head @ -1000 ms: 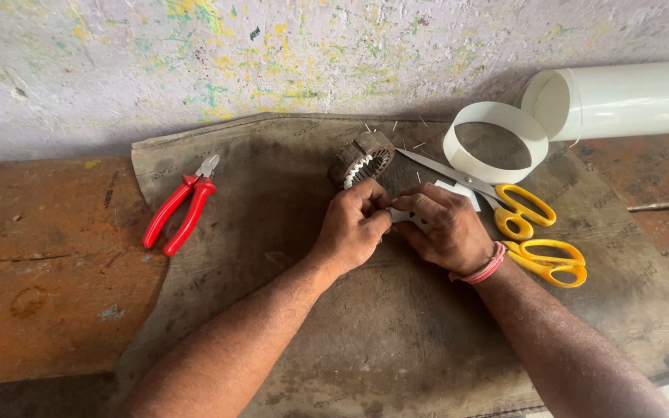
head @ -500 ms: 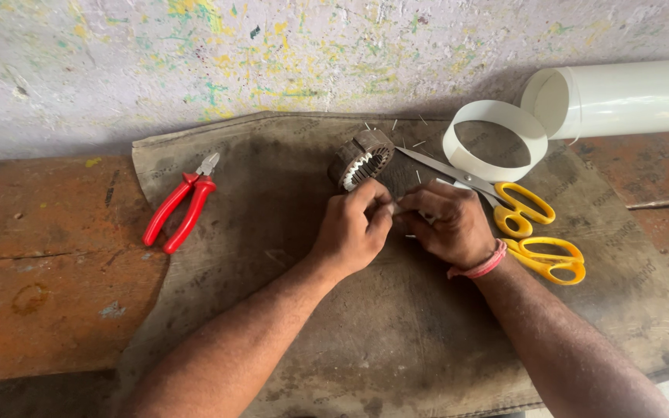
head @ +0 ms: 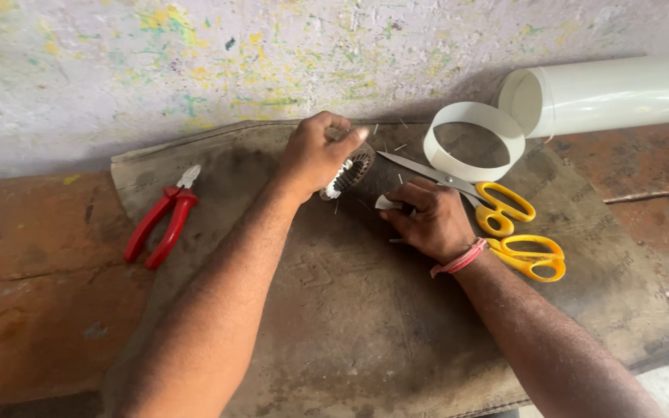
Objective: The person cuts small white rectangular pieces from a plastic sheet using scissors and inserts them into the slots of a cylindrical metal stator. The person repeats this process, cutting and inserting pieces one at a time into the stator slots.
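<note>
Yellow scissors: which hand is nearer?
Right. The right hand rests just beside the yellow scissors; the left hand is farther off, gripping the slotted metal ring.

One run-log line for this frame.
left hand: grips slotted metal ring | right hand: pinches small white piece | yellow scissors: idle

the dull, toothed metal ring [head: 348, 172] lies on a rough, matt, grimy mat [head: 365, 310], beside a smooth, glossy white plastic tube [head: 613, 93] and steel-bladed, yellow plastic-handled scissors [head: 505, 224].

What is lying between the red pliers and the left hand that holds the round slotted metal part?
Only bare dark mat. In the head view nothing lies between the red pliers and the left hand on the slotted metal part.
</note>
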